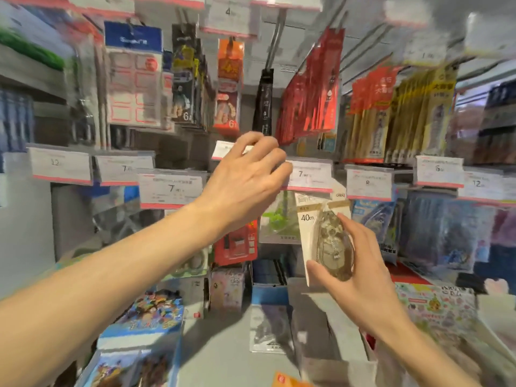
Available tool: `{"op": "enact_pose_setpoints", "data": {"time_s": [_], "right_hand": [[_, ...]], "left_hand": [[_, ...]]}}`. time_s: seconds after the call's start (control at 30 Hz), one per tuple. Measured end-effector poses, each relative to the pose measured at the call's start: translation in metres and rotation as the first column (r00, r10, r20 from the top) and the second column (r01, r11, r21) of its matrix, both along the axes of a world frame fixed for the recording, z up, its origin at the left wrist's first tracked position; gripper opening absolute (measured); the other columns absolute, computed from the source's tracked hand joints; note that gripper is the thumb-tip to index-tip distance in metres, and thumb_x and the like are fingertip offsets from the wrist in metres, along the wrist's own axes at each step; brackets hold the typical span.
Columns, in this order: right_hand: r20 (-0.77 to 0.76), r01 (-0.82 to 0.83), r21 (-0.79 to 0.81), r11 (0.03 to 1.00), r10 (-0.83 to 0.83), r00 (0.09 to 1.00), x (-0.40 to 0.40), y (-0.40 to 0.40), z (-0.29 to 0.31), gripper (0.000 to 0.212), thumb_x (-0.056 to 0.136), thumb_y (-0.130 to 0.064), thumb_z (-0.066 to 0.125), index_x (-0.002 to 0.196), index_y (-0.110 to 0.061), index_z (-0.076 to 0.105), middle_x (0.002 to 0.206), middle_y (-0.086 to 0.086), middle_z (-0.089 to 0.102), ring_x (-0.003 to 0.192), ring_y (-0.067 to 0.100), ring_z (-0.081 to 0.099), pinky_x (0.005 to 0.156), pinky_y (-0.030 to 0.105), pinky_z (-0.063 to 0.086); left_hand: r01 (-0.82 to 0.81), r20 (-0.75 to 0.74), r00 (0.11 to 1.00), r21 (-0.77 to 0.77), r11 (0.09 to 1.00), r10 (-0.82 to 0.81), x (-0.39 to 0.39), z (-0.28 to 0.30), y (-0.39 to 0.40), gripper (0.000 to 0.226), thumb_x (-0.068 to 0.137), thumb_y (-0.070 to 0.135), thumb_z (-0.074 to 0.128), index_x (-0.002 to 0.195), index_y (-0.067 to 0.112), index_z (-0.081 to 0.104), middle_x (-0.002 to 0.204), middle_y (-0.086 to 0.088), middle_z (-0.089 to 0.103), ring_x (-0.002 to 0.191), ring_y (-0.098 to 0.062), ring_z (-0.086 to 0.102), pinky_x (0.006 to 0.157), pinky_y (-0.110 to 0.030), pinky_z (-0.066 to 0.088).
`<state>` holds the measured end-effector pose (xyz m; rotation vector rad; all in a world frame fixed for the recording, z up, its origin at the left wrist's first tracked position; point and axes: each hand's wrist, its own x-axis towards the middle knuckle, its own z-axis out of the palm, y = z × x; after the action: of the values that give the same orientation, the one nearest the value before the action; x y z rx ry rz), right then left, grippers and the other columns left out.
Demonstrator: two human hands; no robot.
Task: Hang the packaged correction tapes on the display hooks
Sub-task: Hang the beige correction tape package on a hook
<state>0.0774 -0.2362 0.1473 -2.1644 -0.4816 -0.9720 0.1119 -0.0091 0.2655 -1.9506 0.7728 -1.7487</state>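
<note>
Right hand (360, 263): tape pack (325, 233) is pinched by thumb and fingers, held just below the "7" tag (307, 174).
Left hand (248, 174): raised at the tag row, fingers curled; contact with a tag cannot be told.
Risk: hook is hidden behind the tag, so the pack's hole may be missed and the pack dropped.
Containers: none are made out; hung packs (312, 88) are carried on upper hooks.

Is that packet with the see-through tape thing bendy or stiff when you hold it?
Probably fairly stiff: the correction tape packet stands straight though the right hand grips only its lower part. Likely light, as a few fingers carry it. The glossy blister may be slippery.
</note>
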Motion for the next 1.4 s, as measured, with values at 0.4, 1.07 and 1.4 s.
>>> {"op": "enact_pose_setpoints", "data": {"time_s": [0.4, 1.07, 1.4], "right_hand": [[-0.009, 0.097, -0.079, 0.992, -0.098, 0.995, -0.010, 0.003, 0.000, 0.087, 0.078, -0.041, 0.079, 0.149, -0.032, 0.029, 0.142, -0.012, 0.035, 0.120, -0.003, 0.038, 0.094, 0.012, 0.030], [-0.032, 0.049, -0.078, 0.996, -0.051, 0.998, 0.041, 0.029, 0.016, 0.083, 0.079, -0.051, 0.073, 0.143, -0.017, 0.032, 0.145, 0.002, 0.033, 0.124, 0.020, 0.048, 0.102, 0.033, 0.044], [-0.195, -0.094, -0.035, 0.995, 0.085, 0.977, 0.056, 0.026, 0.014, 0.075, 0.086, -0.051, 0.068, 0.143, -0.016, 0.034, 0.148, -0.003, 0.029, 0.128, 0.011, 0.043, 0.106, 0.027, 0.035]], "left_hand": [[0.108, -0.156, 0.981, -0.054, 0.993, -0.116, -0.003, 0.010, 0.005, 0.020, 0.096, 0.023, 0.051, 0.098, 0.014, 0.068, 0.101, 0.000, 0.073, 0.111, -0.028, 0.058, 0.096, -0.043, 0.041], [0.130, -0.319, 0.936, -0.077, 0.989, -0.148, -0.022, 0.022, 0.008, 0.021, 0.099, 0.026, 0.055, 0.109, 0.013, 0.069, 0.106, 0.001, 0.073, 0.110, -0.028, 0.058, 0.084, -0.049, 0.048], [-0.081, -0.136, 0.985, 0.155, 0.985, 0.103, -0.019, 0.004, 0.010, 0.027, 0.097, 0.018, 0.056, 0.122, 0.011, 0.064, 0.132, -0.007, 0.064, 0.133, -0.030, 0.048, 0.112, -0.044, 0.034]]}}
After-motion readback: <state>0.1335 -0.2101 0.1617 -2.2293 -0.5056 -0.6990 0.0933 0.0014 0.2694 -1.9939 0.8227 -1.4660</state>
